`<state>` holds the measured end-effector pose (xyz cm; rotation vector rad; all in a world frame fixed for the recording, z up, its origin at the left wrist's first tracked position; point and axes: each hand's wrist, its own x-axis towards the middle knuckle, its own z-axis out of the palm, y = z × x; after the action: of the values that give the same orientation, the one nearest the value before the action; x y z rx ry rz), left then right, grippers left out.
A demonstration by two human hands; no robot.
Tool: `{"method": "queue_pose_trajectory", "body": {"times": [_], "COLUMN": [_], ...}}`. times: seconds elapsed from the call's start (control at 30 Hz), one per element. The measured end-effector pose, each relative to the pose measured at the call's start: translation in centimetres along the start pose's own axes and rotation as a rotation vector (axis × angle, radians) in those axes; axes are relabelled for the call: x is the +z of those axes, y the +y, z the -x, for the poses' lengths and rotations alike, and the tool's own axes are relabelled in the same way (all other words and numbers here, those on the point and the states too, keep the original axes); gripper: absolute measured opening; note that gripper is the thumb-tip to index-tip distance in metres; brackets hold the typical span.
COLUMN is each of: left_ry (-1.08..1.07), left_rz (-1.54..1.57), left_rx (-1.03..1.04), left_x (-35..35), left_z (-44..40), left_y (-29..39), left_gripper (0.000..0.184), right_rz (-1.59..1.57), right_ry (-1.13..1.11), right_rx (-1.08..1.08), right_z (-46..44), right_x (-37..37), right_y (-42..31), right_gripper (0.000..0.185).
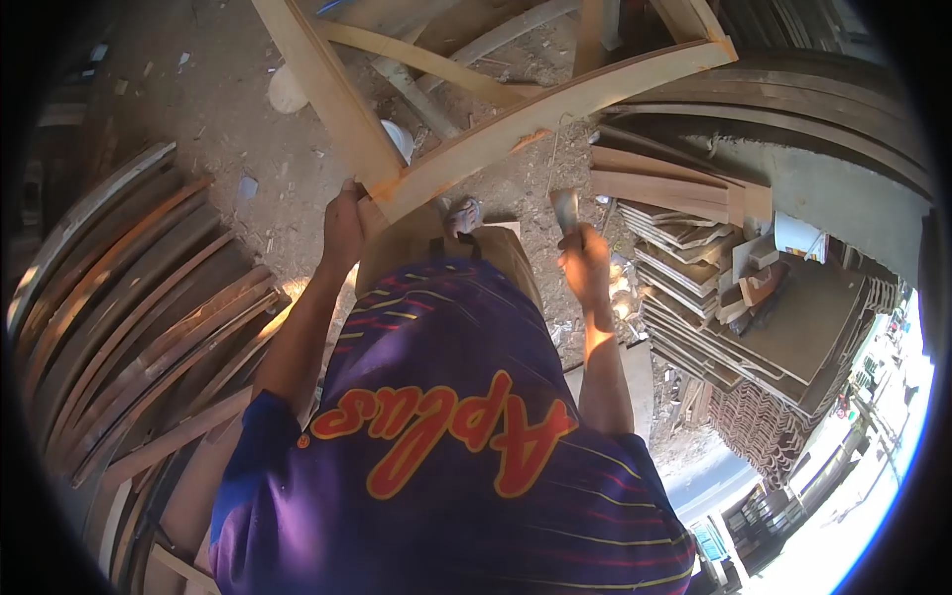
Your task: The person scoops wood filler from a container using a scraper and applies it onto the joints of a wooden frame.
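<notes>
My left hand (343, 220) is closed around the near corner of a wooden frame (575, 104), its thumb lying on the wood. Two of the frame's boards meet at that corner, one running up and left, the other up and right. A patch of orange-brown filler or stain shows on the right board's edge. In my right hand (585, 256) is a putty knife (564, 208), its wide blade pointing up and away from me. The blade is apart from the frame, below and right of the right board. My fingers hide the putty knife's handle.
Long boards (149, 327) are stacked on the left. At right stand piled panels (694, 268) with a brown sheet (818, 312) and wood offcuts on top. A white container (399, 139) sits behind the frame on the littered dirt floor (233, 129).
</notes>
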<state>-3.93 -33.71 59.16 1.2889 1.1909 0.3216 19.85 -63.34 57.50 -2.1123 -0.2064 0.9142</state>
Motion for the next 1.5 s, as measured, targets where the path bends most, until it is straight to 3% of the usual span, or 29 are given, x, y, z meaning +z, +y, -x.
{"method": "queue_pose_trajectory", "body": {"times": [0.13, 0.2, 0.53, 0.6, 0.7, 0.77, 0.87, 0.97, 1.07, 1.13, 1.2, 1.4, 1.5], "left_ry": [-0.08, -0.08, -0.184, -0.218, -0.284, -0.394, -0.405, -0.423, -0.479, -0.474, -0.478, -0.538, -0.538], "left_rz": [-0.04, -0.004, 0.094, 0.109, 0.091, -0.14, -0.121, 0.089, 0.277, 0.151, 0.025, 0.067, 0.159], "left_rx": [0.061, 0.063, 0.022, 0.037, -0.077, 0.054, 0.085, 0.044, 0.095, 0.048, 0.013, 0.024, -0.081], "left_x": [-0.5, -0.6, -1.0, -1.0, -1.9, -2.8, -3.8, -4.3, -5.2, -5.4, -5.3, -5.6, -5.7], "left_z": [0.0, -0.2, -0.2, -0.4, -0.4, -1.2, -2.0, -2.3, -4.0, -5.2, -6.3, -7.6, -8.0], "left_y": [-0.5, -1.1, -0.5, -0.2, 0.6, 0.5, -0.1, 3.3, 4.7, 6.0, 6.7, 7.5, 8.3], "left_gripper": [0.061, 0.061, 0.059, 0.059, 0.057, 0.056, 0.059, 0.067, 0.08, 0.085, 0.091, 0.085, 0.081], "right_rz": [0.04, 0.266, 0.213, 0.408, 0.344, 0.397, 0.423, 0.141, -0.014, 0.068, 0.37, 0.844, 1.064], "right_ry": [0.139, 0.251, 0.201, 0.202, 0.165, 0.175, 0.188, -0.075, -0.171, -0.206, -0.249, -0.414, -0.534], "right_rx": [-0.228, -0.516, -0.338, -0.507, -0.452, -0.462, -0.447, -0.193, -0.038, 0.024, -0.319, -0.283, -0.399], "right_z": [1.7, 1.9, 1.4, 1.7, 2.5, 2.8, 4.1, 5.3, 5.0, 3.9, 2.4, -1.9, -3.3], "right_x": [-0.8, -0.6, 1.0, 1.0, 1.3, 1.9, 3.5, 5.3, 6.9, 6.8, 6.9, 8.4, 10.0], "right_y": [-8.5, -11.6, -13.6, -14.2, -14.9, -14.5, -15.7, -17.3, -20.3, -22.9, -24.6, -29.6, -30.0], "right_gripper": [0.028, 0.028, 0.028, 0.028, 0.027, 0.028, 0.027, 0.029, 0.028, 0.026, 0.026, 0.023, 0.02]}}
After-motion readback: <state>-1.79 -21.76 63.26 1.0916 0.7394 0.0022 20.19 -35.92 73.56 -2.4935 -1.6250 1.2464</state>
